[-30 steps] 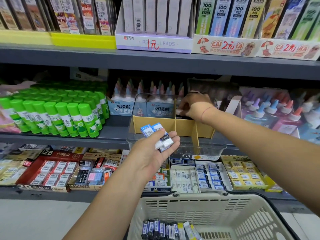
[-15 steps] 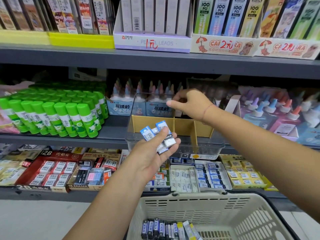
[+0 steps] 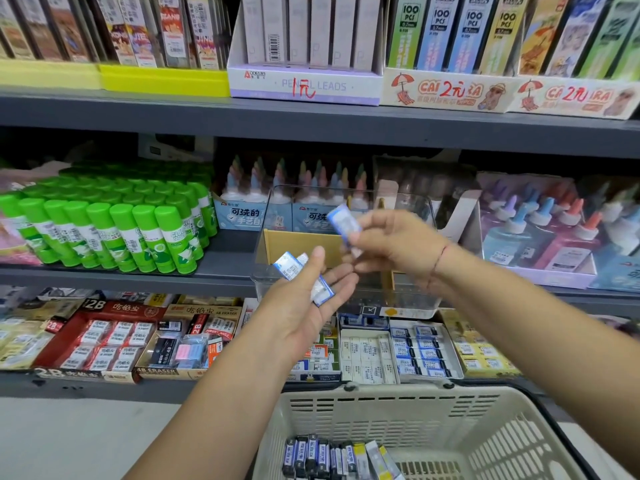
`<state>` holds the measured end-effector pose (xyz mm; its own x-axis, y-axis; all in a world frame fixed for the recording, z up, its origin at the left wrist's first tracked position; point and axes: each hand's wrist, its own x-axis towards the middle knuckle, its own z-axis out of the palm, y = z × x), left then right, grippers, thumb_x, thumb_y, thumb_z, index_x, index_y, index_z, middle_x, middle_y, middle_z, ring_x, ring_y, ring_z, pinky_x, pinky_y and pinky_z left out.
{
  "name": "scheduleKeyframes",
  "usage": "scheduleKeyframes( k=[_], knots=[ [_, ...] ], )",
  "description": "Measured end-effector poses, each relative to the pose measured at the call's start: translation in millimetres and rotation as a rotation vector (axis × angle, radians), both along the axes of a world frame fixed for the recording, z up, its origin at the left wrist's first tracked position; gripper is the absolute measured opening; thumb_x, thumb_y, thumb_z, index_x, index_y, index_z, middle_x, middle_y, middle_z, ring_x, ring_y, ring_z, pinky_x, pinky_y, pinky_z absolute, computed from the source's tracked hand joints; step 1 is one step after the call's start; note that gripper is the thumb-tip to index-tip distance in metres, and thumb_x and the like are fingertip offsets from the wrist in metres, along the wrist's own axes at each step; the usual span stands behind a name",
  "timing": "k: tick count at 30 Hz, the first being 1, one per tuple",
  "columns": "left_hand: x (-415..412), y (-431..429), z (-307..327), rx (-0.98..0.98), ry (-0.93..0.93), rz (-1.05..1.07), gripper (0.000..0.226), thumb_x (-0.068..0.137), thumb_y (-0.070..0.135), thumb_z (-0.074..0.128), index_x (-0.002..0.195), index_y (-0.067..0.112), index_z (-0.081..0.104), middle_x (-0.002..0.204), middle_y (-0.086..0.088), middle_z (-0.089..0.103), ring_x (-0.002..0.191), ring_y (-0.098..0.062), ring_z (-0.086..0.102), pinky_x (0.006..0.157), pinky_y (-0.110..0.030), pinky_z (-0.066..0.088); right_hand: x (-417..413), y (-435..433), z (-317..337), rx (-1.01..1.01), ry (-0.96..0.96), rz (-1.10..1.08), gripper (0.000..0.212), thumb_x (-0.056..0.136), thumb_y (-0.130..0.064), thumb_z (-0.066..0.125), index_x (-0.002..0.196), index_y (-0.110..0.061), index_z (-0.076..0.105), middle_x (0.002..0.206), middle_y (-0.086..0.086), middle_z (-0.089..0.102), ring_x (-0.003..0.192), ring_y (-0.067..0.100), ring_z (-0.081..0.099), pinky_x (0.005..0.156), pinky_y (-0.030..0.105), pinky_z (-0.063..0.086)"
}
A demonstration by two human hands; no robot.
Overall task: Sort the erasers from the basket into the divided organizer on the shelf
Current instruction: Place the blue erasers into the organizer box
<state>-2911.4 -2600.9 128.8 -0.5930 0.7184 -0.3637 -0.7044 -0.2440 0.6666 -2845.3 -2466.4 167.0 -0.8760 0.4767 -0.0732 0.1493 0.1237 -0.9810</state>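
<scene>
My left hand (image 3: pixel 304 303) lies palm up in front of the shelf and holds two or three blue-and-white erasers (image 3: pixel 304 277) under its thumb. Just above it, my right hand (image 3: pixel 391 247) pinches one blue-and-white eraser (image 3: pixel 343 221) between thumb and fingers. Behind both hands stands the clear organizer (image 3: pixel 277 202) with cardboard dividers (image 3: pixel 298 245) on the middle shelf. The beige basket (image 3: pixel 398 414) sits at the bottom, with several dark blue and yellow erasers (image 3: pixel 332 457) lined up inside.
Green glue sticks (image 3: pixel 114 230) fill the middle shelf to the left; glue bottles (image 3: pixel 540 230) stand to the right. Boxes of erasers (image 3: pixel 114 341) line the lower shelf. Pencil lead boxes (image 3: pixel 304 46) sit on the top shelf.
My right hand came out of the organizer, moved down to my left hand and took one eraser from it. My left hand stayed almost still.
</scene>
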Motion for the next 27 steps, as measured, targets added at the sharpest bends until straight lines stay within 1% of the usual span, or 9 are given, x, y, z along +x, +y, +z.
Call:
scheduleKeyframes(
  k=[3,6,7,10,13,16,22,25,27],
  knots=[
    [-1.4,-1.7,1.5,0.010,-0.091,0.030,0.019,0.094,0.016,0.057,0.085,0.000,0.052,0.078,-0.024,0.070,0.081,-0.031,0.070,0.082,-0.041,0.056,-5.7,35.6,25.1,0.348,-0.048,-0.128,0.019,0.094,-0.005,0.055,0.112,-0.003,0.060,0.072,0.007,0.062,0.045,0.003,0.058,0.042,0.015,0.049],
    [-1.6,-1.9,3.1,0.004,-0.115,0.019,0.014,0.096,0.010,0.054,0.088,-0.002,0.054,0.096,-0.029,0.067,0.093,-0.034,0.067,0.083,-0.042,0.054,-12.6,61.7,41.8,0.790,-0.307,-0.131,0.025,0.094,-0.012,0.057,0.118,-0.014,0.062,0.070,0.000,0.057,0.040,0.004,0.052,0.031,0.010,0.034],
    [-1.5,-1.6,3.5,0.005,-0.113,0.014,0.011,0.095,0.007,0.053,0.092,-0.003,0.055,0.102,-0.030,0.065,0.097,-0.035,0.066,0.083,-0.043,0.054,-16.3,65.7,44.9,0.885,-0.396,-0.097,0.027,0.092,-0.016,0.059,0.120,-0.017,0.061,0.076,0.002,0.060,0.047,0.006,0.052,0.034,0.013,0.036],
    [-1.6,-0.4,3.5,0.027,-0.099,-0.002,0.021,0.092,0.001,0.055,0.112,-0.006,0.054,0.106,-0.031,0.065,0.102,-0.038,0.065,0.078,-0.043,0.059,-32.3,69.0,46.7,1.177,-0.585,-0.030,0.041,0.088,-0.027,0.065,0.126,-0.016,0.054,0.114,0.007,0.060,0.080,0.017,0.049,0.064,0.026,0.040],
    [-1.3,-0.9,3.0,0.071,-0.088,-0.024,0.026,0.094,0.001,0.052,0.119,-0.005,0.048,0.101,-0.030,0.068,0.098,-0.040,0.066,0.072,-0.042,0.059,-45.5,67.0,44.2,1.205,-0.571,-0.001,0.036,0.089,-0.026,0.064,0.122,-0.015,0.054,0.117,0.005,0.057,0.087,0.017,0.046,0.069,0.023,0.036],
    [-1.2,-1.9,4.1,0.085,-0.100,-0.029,0.011,0.097,0.003,0.048,0.108,-0.001,0.045,0.103,-0.032,0.066,0.097,-0.042,0.066,0.073,-0.042,0.059,-50.8,68.6,41.8,1.116,-0.540,0.014,0.018,0.090,-0.021,0.064,0.106,-0.016,0.057,0.104,0.003,0.058,0.076,0.014,0.049,0.054,0.019,0.034],
    [0.4,-3.9,7.8,0.075,-0.089,-0.024,0.003,0.097,0.001,0.047,0.098,0.002,0.044,0.105,-0.036,0.064,0.097,-0.043,0.066,0.072,-0.043,0.058,-52.8,68.5,43.9,1.178,-0.621,0.008,0.027,0.091,-0.026,0.061,0.115,-0.013,0.056,0.110,0.005,0.058,0.096,0.023,0.055,0.074,0.028,0.039],
    [0.3,-4.6,8.8,0.064,-0.094,-0.027,0.003,0.097,0.000,0.048,0.099,0.002,0.046,0.105,-0.036,0.064,0.096,-0.042,0.066,0.072,-0.043,0.058,-53.0,73.3,45.9,1.107,-0.614,0.011,0.019,0.089,-0.026,0.064,0.102,-0.018,0.055,0.112,0.009,0.060,0.099,0.029,0.059,0.079,0.031,0.047],
    [-1.1,-4.8,7.4,0.055,-0.094,-0.021,0.004,0.097,0.000,0.048,0.100,0.001,0.047,0.105,-0.035,0.064,0.096,-0.041,0.066,0.071,-0.043,0.058,-53.6,72.6,45.2,1.154,-0.637,0.013,0.017,0.087,-0.028,0.066,0.097,-0.021,0.054,0.110,0.009,0.061,0.099,0.029,0.059,0.084,0.034,0.049]
  ],
)
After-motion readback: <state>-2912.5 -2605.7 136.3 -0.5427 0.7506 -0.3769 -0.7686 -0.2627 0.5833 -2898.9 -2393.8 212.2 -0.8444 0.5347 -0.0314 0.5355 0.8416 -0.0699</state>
